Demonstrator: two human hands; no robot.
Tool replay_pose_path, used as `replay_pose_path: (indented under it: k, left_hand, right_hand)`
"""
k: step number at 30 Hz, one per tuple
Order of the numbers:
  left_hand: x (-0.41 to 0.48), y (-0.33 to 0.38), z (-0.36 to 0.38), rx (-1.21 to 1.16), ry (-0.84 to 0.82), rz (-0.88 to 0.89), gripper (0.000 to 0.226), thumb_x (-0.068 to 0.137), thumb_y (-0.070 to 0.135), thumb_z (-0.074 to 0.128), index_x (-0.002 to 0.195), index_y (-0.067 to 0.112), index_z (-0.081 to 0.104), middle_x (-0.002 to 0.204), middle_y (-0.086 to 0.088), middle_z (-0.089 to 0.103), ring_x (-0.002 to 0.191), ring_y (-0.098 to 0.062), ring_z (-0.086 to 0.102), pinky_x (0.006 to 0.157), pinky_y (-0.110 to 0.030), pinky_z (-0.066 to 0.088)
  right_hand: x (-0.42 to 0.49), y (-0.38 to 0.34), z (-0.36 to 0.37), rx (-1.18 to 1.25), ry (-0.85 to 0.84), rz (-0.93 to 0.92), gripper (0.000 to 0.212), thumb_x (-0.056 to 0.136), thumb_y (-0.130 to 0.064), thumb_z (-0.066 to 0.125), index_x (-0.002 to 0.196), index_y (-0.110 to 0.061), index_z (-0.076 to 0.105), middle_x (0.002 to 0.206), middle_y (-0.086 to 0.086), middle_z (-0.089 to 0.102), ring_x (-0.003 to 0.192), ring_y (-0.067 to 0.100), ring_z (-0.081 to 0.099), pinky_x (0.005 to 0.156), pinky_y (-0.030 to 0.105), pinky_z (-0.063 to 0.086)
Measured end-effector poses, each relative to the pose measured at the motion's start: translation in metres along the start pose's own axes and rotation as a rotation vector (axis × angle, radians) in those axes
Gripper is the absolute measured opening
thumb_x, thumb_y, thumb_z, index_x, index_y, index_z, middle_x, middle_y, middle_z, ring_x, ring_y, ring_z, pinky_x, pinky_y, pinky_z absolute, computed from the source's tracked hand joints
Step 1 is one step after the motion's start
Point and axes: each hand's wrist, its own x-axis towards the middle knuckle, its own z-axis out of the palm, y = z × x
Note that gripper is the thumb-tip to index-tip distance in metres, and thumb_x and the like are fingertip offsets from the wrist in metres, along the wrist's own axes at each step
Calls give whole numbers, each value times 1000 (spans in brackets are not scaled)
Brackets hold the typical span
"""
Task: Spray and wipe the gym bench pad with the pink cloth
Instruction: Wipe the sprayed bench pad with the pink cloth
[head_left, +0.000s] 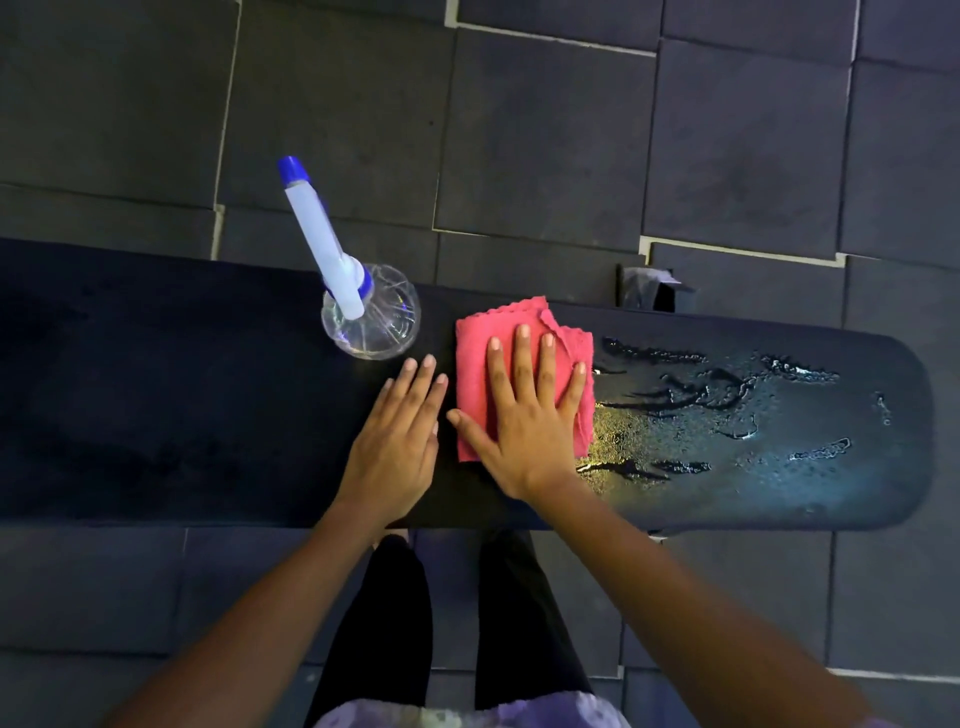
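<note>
A clear spray bottle (370, 312) stands upright on the black bench pad (156, 395). The left hand (397, 441) lies flat, fingers together. The right hand (524, 415), fingers spread, presses the pink cloth (478, 358) beside wet streaks (727, 395).

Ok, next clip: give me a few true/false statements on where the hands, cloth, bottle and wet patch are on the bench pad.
1. The right hand lies flat on the cloth. True.
2. The left hand holds the bottle. False: it rests flat on the pad, apart from the bottle.
3. The bottle stands upright on the pad. True.
4. The wet patch lies left of the cloth. False: it lies to the right of the cloth.
5. The cloth is spread over the whole pad. False: it is folded and covers only a small part near the middle.
</note>
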Motion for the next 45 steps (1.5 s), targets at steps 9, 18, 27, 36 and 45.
replay_pose_path:
  k: [9,18,27,36,45]
  left_hand:
    - [-3,1,10,41,-10,-18,55,99,27,30,149,5,27,158,-14,22,148,-26,17,121,-42,13]
    - [11,29,12,-18,-5,-43,54,101,27,28,149,3,26,159,-14,20,149,-25,13,121,-41,11]
    - [26,37,14,33,-24,29,56,100,31,28,149,3,24,159,-13,19,148,-25,14,120,-41,13]
    - [24,43,25,74,1,-15,59,100,36,29,150,4,23,160,-13,16,149,-24,12,121,-44,14]
    - [31,76,31,37,-9,-45,59,100,35,28,150,4,26,160,-13,17,149,-23,10,121,-47,11]
  right_hand:
    - [27,10,4,-158,55,-144,74,95,-55,24,157,-17,9,165,11,5,151,38,0,114,70,2]
    - [37,34,-8,-112,72,-239,70,92,-47,23,157,-21,14,165,1,12,153,27,7,120,58,9]
    - [-43,83,1,-36,77,20,73,87,-38,32,156,-17,18,165,2,11,152,24,7,119,48,14]
    - [36,65,-16,-49,136,25,75,90,-46,20,157,-14,8,165,9,5,152,31,-1,121,53,1]
    - [16,99,-23,-33,98,-175,78,87,-43,31,157,-13,10,166,8,6,153,27,4,121,54,9]
